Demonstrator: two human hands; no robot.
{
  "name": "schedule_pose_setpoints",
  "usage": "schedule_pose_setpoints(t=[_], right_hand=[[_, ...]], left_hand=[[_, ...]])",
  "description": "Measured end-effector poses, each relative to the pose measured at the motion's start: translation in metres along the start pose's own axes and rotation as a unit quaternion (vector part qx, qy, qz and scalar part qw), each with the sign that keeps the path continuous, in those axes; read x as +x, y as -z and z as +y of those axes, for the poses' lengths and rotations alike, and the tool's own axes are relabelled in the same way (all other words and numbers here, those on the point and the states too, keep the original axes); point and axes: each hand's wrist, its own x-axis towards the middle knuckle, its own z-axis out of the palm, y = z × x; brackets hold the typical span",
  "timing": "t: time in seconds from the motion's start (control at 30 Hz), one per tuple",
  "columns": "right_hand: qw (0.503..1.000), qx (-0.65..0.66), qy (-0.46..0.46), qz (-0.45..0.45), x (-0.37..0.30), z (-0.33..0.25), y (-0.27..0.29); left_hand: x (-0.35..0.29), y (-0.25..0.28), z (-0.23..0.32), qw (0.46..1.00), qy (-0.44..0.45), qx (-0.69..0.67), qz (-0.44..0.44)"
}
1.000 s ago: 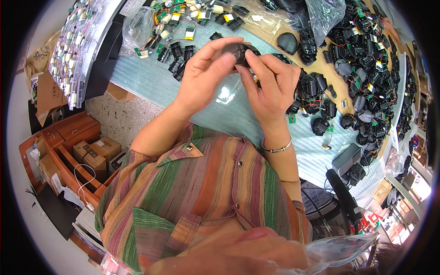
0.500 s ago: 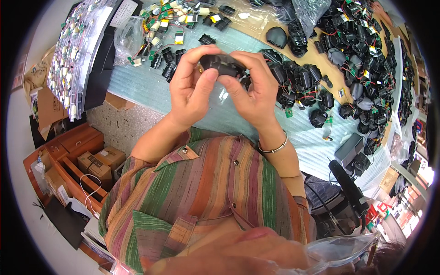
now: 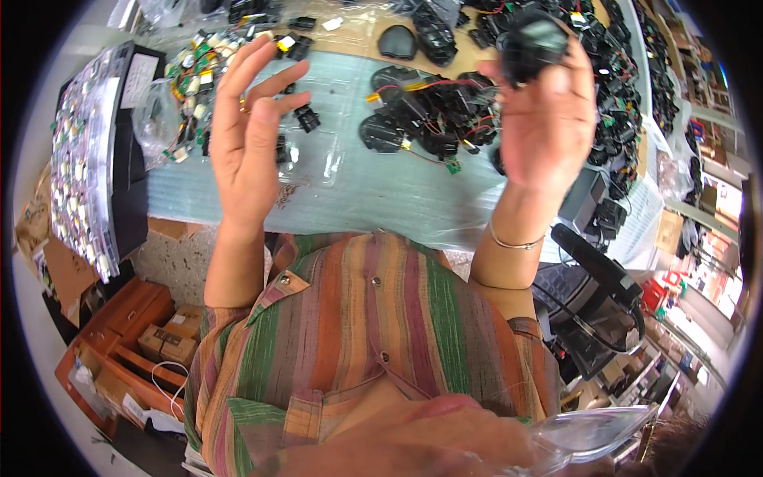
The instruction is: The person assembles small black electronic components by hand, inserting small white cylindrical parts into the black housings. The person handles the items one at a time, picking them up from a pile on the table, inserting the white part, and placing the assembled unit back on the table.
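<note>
Two hands up over the tabletop (image 3: 381,191), now far apart, no longer together on one part as before. Right hand (image 3: 548,111) lifted high, grip closed around a black round part (image 3: 531,40). Left hand (image 3: 250,127) empty, fingers spread wide. Clear bag (image 3: 155,119) holding small green pieces near the left hand.

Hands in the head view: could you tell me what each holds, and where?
Right hand grips a black plastic part by its lower side; left hand holds nothing.
</note>
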Motion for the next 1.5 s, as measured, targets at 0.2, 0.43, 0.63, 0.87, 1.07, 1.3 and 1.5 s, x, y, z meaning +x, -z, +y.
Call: schedule_pose_setpoints(t=[0.2, 0.43, 0.63, 0.87, 1.07, 1.3, 1.5], right_hand=[[0.991, -0.038, -0.007, 0.128, -0.032, -0.028, 0.066], [0.969, -0.049, -0.096, 0.222, -0.081, -0.011, 0.096], [0.94, -0.259, -0.132, 0.181, -0.088, -0.011, 0.108], [0.691, -0.718, -0.088, 0.001, -0.079, -0.004, 0.126], [0.695, -0.716, -0.065, -0.017, -0.081, -0.001, 0.128], [0.724, -0.686, -0.018, 0.063, -0.068, -0.004, 0.09], [0.74, -0.672, 0.016, -0.023, -0.057, 0.011, 0.052]], left_hand=[[-0.01, 0.012, -0.009, 0.997, 0.066, 0.016, 0.028], [-0.007, 0.023, -0.01, 0.994, 0.088, 0.063, 0.03], [-0.007, 0.026, -0.022, 0.991, 0.111, 0.08, 0.01], [0.01, 0.031, -0.028, 0.964, 0.047, 0.262, -0.019], [0.027, 0.051, -0.027, 0.871, -0.053, 0.486, -0.05], [0.073, 0.039, -0.059, 0.839, -0.099, 0.532, -0.062], [0.135, 0.027, -0.097, 0.807, -0.112, 0.579, 0.033]])
